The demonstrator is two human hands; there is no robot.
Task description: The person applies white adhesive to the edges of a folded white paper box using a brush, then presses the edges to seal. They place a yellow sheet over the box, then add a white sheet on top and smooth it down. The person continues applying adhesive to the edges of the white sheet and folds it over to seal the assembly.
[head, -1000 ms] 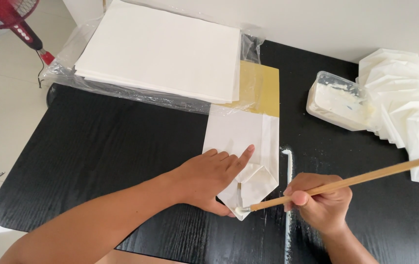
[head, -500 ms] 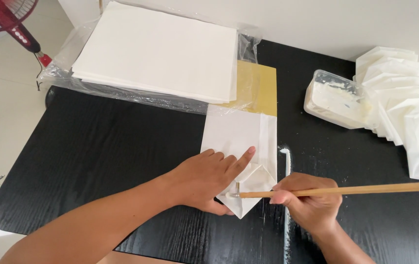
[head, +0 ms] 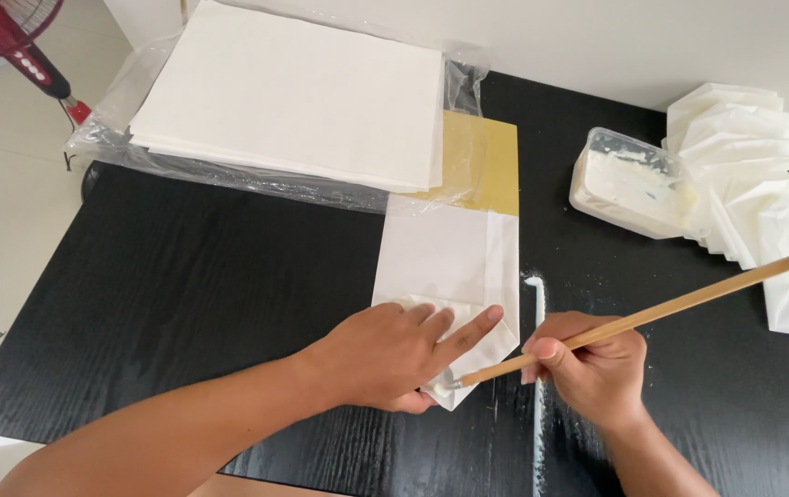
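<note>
Pressing flat, the left hand (head: 394, 354) pins the folded bag (head: 454, 276) on the table (head: 210, 276) – fingers spread. The right hand (head: 592, 368) is clamped round a stick (head: 634, 319), its tip at the fold – a slip could smear paste or shift the fold.

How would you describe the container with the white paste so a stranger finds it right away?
On the black table, look toward its far right side. The clear plastic tub sits just left of the fanned pile of folded white papers; it alone is a see-through box holding white paste.
</note>
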